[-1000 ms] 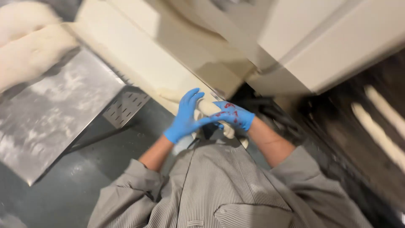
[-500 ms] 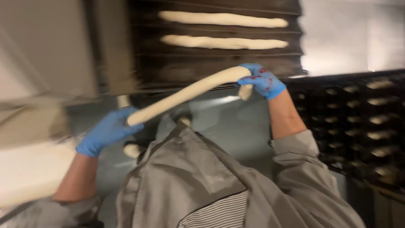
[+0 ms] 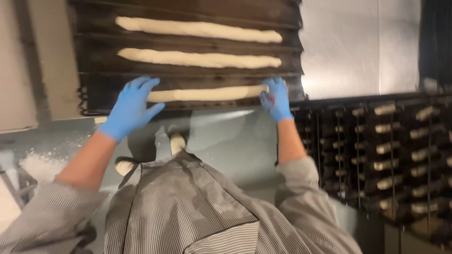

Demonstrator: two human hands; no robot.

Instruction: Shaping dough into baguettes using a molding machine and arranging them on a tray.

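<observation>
Nearest the camera, at 6 o'clock, is the person's grey striped jacket, with two flour-dusted shoes showing on the grey floor just beyond it. A scatter of flour lies on the floor at 9 o'clock.

Two hands, both in blue gloves. The left hand, at 10 o'clock, lies flat with fingers spread apart over the left end of the nearest dough stick; it clamps nothing. The right hand, at 1 o'clock, rests with fingers loosely together on the right end of the same stick; whether it pinches the dough cannot be told.

Dough sticks counted: three, long and pale, each lying in its own channel of the dark fluted baking tray at 12 o'clock. The handled one occupies the nearest channel; a second dough stick lies in the next, a third dough stick in the farthest.

At 3 o'clock, a dark rack holds many small pale pieces. A steel panel stands at 2 o'clock. Nothing lies between hands and tray.
</observation>
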